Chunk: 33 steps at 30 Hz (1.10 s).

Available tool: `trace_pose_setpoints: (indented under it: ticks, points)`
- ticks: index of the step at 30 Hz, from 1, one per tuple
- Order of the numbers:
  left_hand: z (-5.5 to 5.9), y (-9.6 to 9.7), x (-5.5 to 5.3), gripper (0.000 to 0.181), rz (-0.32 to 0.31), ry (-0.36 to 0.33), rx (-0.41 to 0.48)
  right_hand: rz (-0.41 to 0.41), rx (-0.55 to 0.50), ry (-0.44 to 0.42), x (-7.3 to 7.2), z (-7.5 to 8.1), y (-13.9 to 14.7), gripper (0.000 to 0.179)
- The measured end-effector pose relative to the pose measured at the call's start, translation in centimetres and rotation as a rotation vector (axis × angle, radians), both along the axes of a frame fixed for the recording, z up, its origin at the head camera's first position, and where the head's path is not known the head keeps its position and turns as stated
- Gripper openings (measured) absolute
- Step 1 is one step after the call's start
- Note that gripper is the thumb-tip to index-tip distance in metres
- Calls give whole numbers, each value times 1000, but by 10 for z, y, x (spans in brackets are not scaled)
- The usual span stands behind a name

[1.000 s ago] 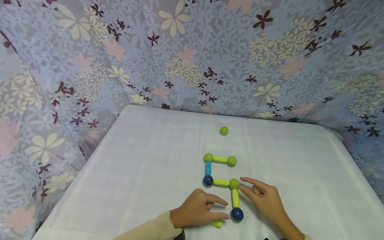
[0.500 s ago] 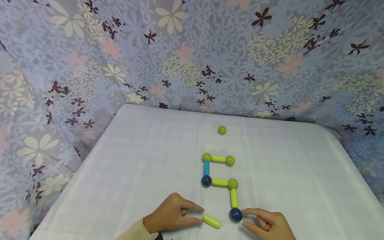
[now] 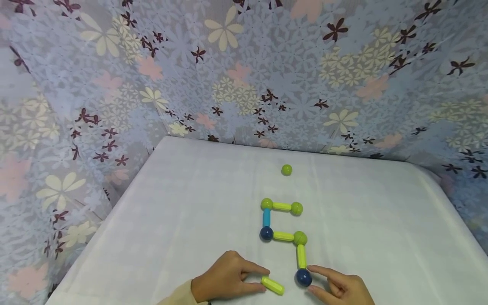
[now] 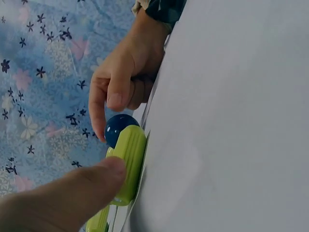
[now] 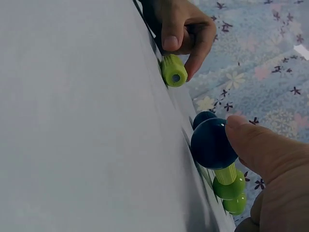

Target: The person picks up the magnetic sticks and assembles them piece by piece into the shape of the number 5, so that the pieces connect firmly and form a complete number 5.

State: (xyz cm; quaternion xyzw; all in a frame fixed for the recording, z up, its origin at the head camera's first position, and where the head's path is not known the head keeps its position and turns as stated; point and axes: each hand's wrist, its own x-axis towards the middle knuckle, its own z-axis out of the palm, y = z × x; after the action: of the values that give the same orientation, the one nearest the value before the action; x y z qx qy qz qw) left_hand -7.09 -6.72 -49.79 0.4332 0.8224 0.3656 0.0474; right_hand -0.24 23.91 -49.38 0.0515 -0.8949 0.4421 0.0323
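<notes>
My left hand point(image 3: 226, 277) is near the front edge, thumb and index finger spread on either side of the near end of a loose yellow-green magnetic stick point(image 3: 272, 285). In the left wrist view, the thumb overlaps that stick point(image 4: 129, 162). A round metal-looking disc shows in the end of the stick point(image 5: 175, 77) in the right wrist view. My right hand point(image 3: 341, 288) has thumb and index fingertips at the right side of a dark blue ball point(image 3: 303, 278). Its thumb meets the ball point(image 5: 212, 143) in the right wrist view. This ball ends a zigzag of balls and sticks.
Farther along the zigzag come a yellow-green stick point(image 3: 301, 256), a green ball point(image 3: 300, 238), another dark blue ball point(image 3: 266, 233), a light blue stick point(image 3: 266, 217) and two more green balls. A loose green ball point(image 3: 286, 170) lies toward the flowered cloth point(image 3: 244, 84) behind the white-covered table point(image 3: 190, 203).
My left hand has drawn back leftward, uncovering the loose stick. The right hand has come down from the green ball to the dark blue ball. The pieces have stayed put.
</notes>
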Motion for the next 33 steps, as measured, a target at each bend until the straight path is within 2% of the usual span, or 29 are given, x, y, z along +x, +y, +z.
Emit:
trace_pose_setpoints:
  ticks: [3,6,12,18,23,27,33]
  points:
    - [1,2,0,27,4,7,-20,22,10,-72,-2,2,1,33]
    - [1,2,0,24,10,10,-27,38,18,-100,-3,2,0,31]
    - [0,2,-1,22,28,55,-22,9,37,-44,-2,-1,-2,30]
    - [-1,4,-2,23,44,71,-46,34,51,19,-3,-3,-1,29]
    - [-1,5,-3,22,57,96,-43,39,61,11,-4,-1,1,28]
    - [-1,6,-3,21,96,65,4,28,69,-29,-5,1,1,29]
    - [-2,8,-2,19,149,-31,99,19,64,-129,-3,4,1,33]
